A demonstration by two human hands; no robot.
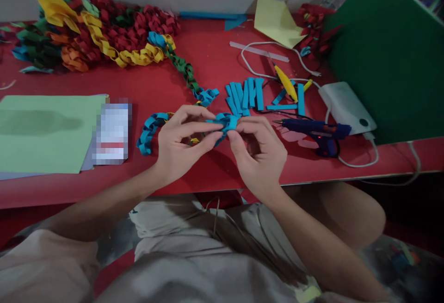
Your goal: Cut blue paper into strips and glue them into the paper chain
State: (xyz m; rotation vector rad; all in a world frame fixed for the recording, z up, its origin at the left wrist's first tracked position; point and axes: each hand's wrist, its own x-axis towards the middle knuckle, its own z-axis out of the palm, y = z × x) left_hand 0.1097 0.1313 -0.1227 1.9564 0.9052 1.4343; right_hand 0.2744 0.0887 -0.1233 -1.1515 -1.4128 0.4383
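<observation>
Between both hands, just above the red table, is the end of a blue paper chain. My left hand pinches its links from the left, thumb and fingers closed together. From the right, my right hand grips a blue loop between thumb and fingertips. More blue links lie on the table left of my left hand, and green links run back toward the rear. Cut blue paper strips lie behind my right hand. A dark blue glue gun with a small red light rests to its right.
A colourful heap of paper chains fills the back left. Green paper sheets and a blurred white rectangular item lie left. Toward the right are a yellow pen-like tool, a white power box with cables and a green board.
</observation>
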